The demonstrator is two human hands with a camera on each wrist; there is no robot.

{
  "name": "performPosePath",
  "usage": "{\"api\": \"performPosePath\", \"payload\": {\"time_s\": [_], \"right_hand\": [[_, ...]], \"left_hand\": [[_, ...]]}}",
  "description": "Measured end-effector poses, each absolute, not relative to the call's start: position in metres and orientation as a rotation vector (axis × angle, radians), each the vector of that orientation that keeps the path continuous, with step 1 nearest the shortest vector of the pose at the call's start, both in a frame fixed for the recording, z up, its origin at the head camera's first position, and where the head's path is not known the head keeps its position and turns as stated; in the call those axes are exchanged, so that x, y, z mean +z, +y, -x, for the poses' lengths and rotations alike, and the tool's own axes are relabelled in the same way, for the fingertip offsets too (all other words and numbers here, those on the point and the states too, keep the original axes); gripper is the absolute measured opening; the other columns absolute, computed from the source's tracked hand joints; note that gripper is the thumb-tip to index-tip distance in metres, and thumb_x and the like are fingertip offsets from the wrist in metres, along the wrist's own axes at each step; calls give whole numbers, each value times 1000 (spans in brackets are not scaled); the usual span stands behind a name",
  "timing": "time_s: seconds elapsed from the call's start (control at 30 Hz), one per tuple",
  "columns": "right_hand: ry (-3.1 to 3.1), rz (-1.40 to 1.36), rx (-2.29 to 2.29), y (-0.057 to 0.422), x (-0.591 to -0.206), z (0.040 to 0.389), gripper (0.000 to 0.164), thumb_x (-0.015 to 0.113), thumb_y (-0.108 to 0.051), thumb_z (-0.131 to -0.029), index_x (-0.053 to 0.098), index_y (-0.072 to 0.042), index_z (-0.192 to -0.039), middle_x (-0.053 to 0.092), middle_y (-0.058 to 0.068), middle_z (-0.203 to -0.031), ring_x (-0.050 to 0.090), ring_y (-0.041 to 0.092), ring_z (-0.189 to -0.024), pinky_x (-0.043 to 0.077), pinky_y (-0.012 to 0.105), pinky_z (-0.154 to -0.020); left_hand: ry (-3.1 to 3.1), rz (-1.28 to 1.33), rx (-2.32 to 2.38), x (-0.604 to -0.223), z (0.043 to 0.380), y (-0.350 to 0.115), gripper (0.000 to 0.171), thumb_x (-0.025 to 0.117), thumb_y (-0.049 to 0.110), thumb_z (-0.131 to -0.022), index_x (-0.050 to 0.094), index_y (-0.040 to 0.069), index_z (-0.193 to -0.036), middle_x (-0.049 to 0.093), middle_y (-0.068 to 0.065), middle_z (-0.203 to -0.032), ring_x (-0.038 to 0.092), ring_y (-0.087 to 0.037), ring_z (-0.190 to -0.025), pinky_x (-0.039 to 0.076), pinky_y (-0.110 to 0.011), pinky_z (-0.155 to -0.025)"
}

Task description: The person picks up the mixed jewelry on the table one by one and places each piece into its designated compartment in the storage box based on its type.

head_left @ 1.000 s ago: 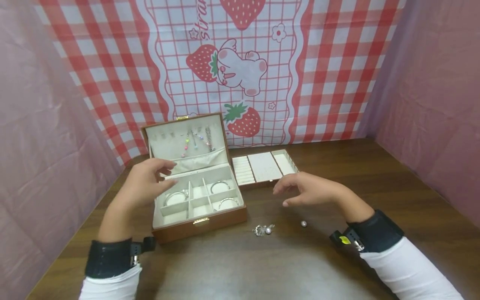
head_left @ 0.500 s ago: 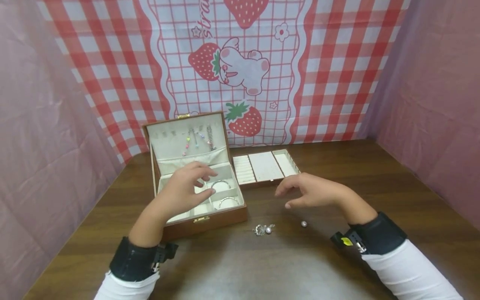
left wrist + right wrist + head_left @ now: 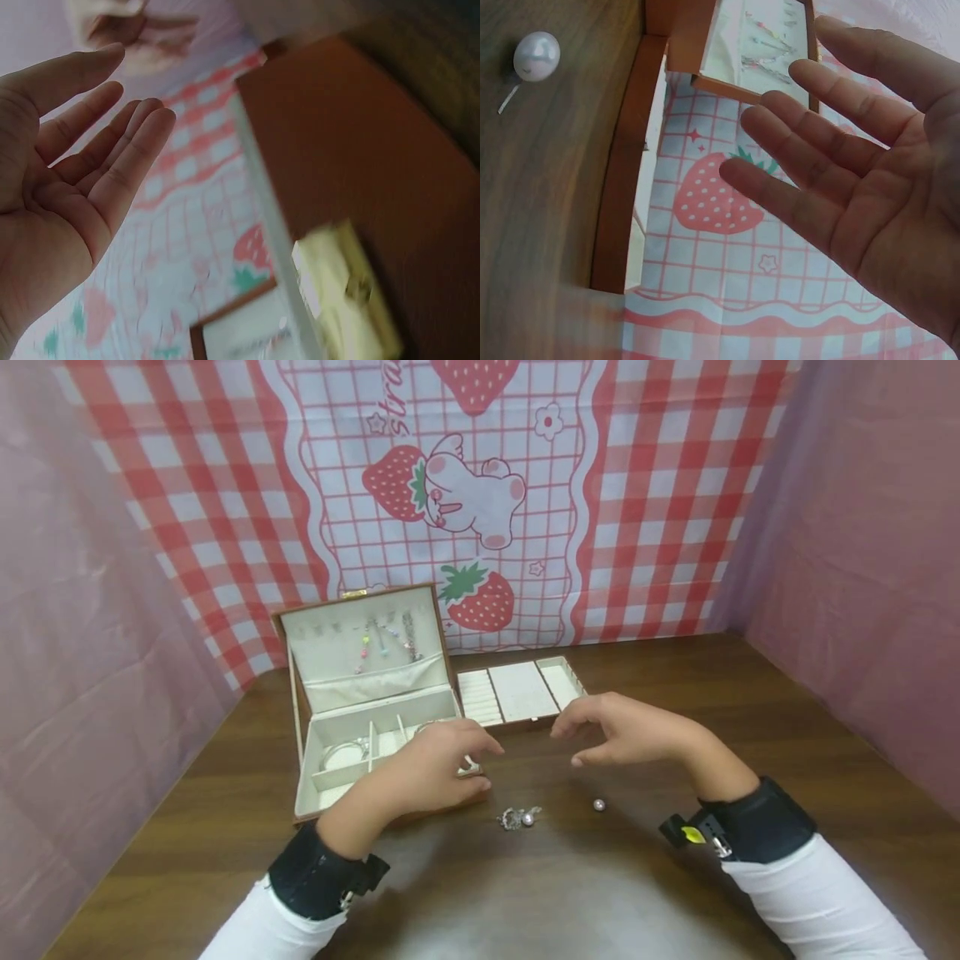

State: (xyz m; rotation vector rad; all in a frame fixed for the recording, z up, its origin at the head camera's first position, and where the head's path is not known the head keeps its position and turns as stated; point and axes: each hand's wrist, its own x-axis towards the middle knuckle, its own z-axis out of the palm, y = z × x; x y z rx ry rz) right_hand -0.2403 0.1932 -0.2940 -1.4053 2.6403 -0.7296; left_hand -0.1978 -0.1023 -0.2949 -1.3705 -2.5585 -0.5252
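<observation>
My left hand (image 3: pixel 438 768) hovers over the front right of the brown jewelry box (image 3: pixel 303 806), fingers relaxed and holding nothing. It covers the right compartments in the head view. A bracelet (image 3: pixel 324 758) lies in a left compartment, and necklaces (image 3: pixel 365 647) hang inside the raised lid. My right hand (image 3: pixel 633 731) is above the table in front of the lift-out tray (image 3: pixel 522 691), fingers loosely bent, nothing in them. Below it lies a pearl stud earring (image 3: pixel 537 56) with a thin metal post. A small cluster of silvery jewelry with a pearl (image 3: pixel 517 818) lies between the hands.
The tray stands right of the box, with ring rolls (image 3: pixel 480 697) at its left. A gold clasp (image 3: pixel 349 292) sits on the box front. Behind the wooden table (image 3: pixel 562 902) hangs a strawberry-print checked cloth (image 3: pixel 660 510); pink curtains (image 3: pixel 862 543) flank the sides.
My left hand has moved right across the box, from its left side to its front right corner. The right hand has stayed nearly still. The jewelry has not moved.
</observation>
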Motion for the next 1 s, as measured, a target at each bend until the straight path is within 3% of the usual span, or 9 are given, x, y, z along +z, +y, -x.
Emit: {"api": "performPosePath", "payload": {"time_s": [0.1, 0.3, 0.47, 0.57, 0.7, 1.0], "right_hand": [[2678, 1417, -701, 195, -293, 240, 34, 79, -15, -82, 67, -11, -113, 66, -2, -112, 61, 19, -105, 53, 42, -88], [2749, 1419, -693, 206, -283, 238, 34, 80, -15, -81, 68, -11, -113, 65, 0, -113, 60, 17, -105, 54, 39, -86], [2803, 1408, -754, 223, -273, 235, 36, 81, -12, -80, 68, -8, -113, 65, 1, -114, 62, 23, -106, 54, 44, -87], [2812, 1426, -769, 228, -267, 233, 36, 81, -12, -79, 68, -8, -113, 66, 3, -114, 62, 25, -106, 53, 46, -87], [2809, 1449, -766, 232, -263, 231, 35, 81, -15, -80, 69, -10, -113, 66, 1, -115, 61, 22, -108, 53, 46, -89], [2790, 1434, -759, 233, -266, 230, 36, 80, -19, -82, 68, -10, -114, 65, -1, -116, 61, 20, -109, 52, 48, -89]], "left_hand": [[-2632, 1450, -405, -303, 199, -91, 33, 78, 13, -79, 68, 5, -110, 66, -5, -101, 61, -15, -80, 51, -28, -78], [-2712, 1585, -113, -317, 207, -70, 28, 78, 11, -78, 71, 4, -104, 68, -6, -99, 63, -18, -90, 52, -28, -84], [-2734, 1645, 62, -322, 216, -55, 17, 78, 9, -75, 72, 7, -91, 68, -1, -85, 62, -15, -77, 52, -25, -72], [-2769, 1642, 163, -324, 217, -48, 9, 78, 8, -74, 69, 10, -76, 61, 4, -70, 54, -11, -64, 47, -23, -60], [-2815, 1635, 257, -329, 216, -42, 23, 78, 8, -74, 59, 14, -61, 50, 9, -58, 45, -9, -56, 40, -21, -52], [-2776, 1628, 291, -336, 214, -39, 34, 74, -1, -72, 51, 17, -54, 43, 12, -54, 37, -7, -53, 35, -20, -49]]}}
